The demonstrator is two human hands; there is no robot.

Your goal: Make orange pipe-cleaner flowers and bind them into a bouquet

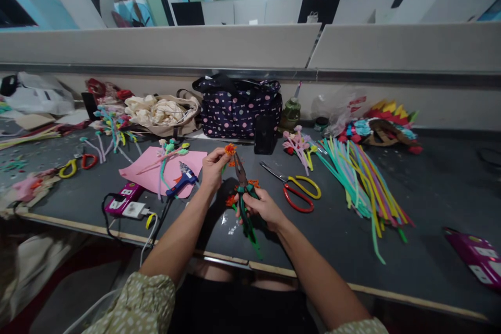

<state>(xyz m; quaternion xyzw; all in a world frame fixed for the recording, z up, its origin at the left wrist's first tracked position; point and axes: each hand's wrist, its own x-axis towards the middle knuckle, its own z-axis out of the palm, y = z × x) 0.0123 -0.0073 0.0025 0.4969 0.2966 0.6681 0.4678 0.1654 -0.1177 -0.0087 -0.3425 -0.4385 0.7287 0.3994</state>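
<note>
Dark grey worktop (442, 182); above its near side, steel pliers with green handles (241, 172), likely stiff, weighty, right hand (266, 209) grasping the handles; small fuzzy orange flower (230, 150), left hand (213, 168) pinching it, likely light, crushable; best held low.

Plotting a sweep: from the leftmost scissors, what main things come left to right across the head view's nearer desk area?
Left scissors, magenta power strip, blue glue gun, left hand, pliers, right scissors, pipe cleaners, second power strip.

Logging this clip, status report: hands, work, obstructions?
Left hand pinching orange flower. Right hand gripping green-handled pliers, tips near flower. Red-and-yellow scissors right of pliers, clear of both hands.
</note>
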